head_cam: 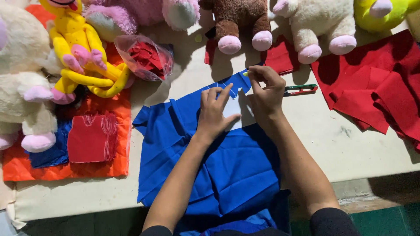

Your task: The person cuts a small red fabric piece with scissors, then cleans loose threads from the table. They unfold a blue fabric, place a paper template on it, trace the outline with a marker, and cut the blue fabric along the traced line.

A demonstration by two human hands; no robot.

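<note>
Two hands on blue cloth (pixel 227 170): left hand (pixel 215 112) flat, fingers spread, pinning pale template (pixel 232 108); right hand (pixel 264 91) fingers pinched on yellow chalk (pixel 246 73). Cloth soft, limp, slides; hold near edge.

A: The big blue woven cloth (pixel 227 170) looks matt and smooth, creased in soft folds. The pale template (pixel 232 108) on it is flat and stiff, card or plastic, can't tell.

B: Yeah, and the clear plastic bag (pixel 146 57) at 10 o'clock is glossy and crinkly. Plush toys like the brown fuzzy bear (pixel 238 19) at 12 are fluffy. Red felt-like pieces (pixel 385 83) at 2 look matt, the cream tabletop (pixel 323 135) scuffed.
</note>
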